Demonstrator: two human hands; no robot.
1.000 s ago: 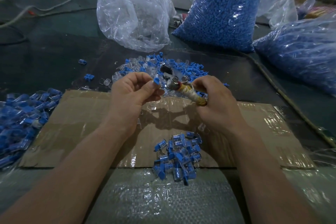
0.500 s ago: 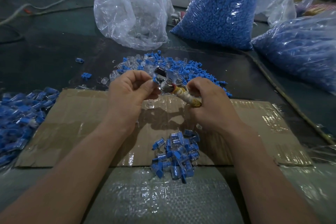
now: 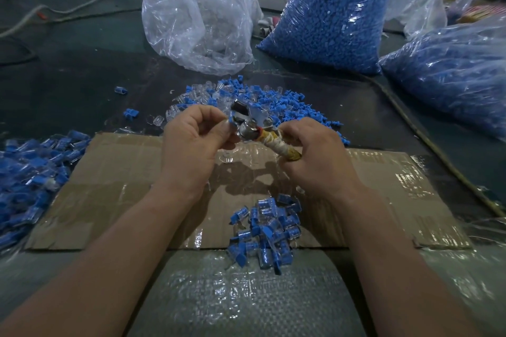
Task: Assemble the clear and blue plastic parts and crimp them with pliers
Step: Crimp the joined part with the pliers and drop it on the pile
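Above the taped cardboard (image 3: 115, 172), the left hand (image 3: 191, 145) is pinching the blue part (image 3: 232, 120) against the pliers (image 3: 262, 137) (apart a second ago), which the right hand (image 3: 317, 159) is gripping, likely crimping.

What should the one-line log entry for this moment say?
phase: crimp | left hand: pinches blue part at pliers head | right hand: grips pliers handle | assembled pile: at cardboard near edge

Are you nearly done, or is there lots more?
Done: a pile of joined pieces on the cardboard, and a bigger heap at left. In hand: the left hand pinches one piece at the pliers, gripped by the right hand. Left: a loose pile of parts and full bags. Lots more.
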